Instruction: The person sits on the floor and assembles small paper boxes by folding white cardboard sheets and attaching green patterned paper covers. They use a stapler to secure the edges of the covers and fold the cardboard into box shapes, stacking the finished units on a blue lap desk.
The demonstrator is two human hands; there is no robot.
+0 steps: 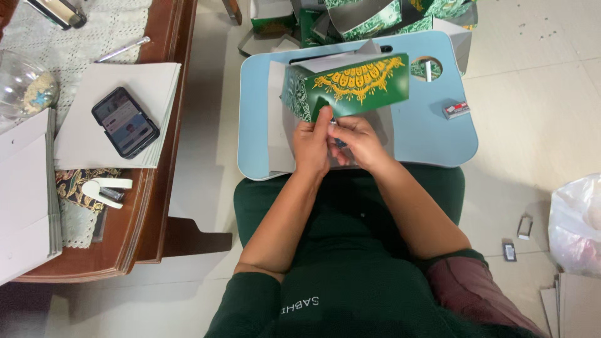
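A green cardboard box [350, 84] with a gold ornamental pattern is tilted over a light blue lap tray [432, 141]. My left hand [311, 147] grips the box's lower left edge, with its fingers up against the green panel. My right hand [358, 141] pinches the lower edge beside it, with a small dark object partly hidden between the fingers. Grey flat cardboard [275, 112] lies under the box on the tray.
A wooden table [159, 206] stands at left with stacked white card sheets [119, 87], a phone [125, 122], a white stapler [105, 188], a pen and a glass bowl. More green boxes [375, 15] are piled beyond the tray. A small box [456, 109] lies on the tray; a plastic bag [576, 222] sits at right.
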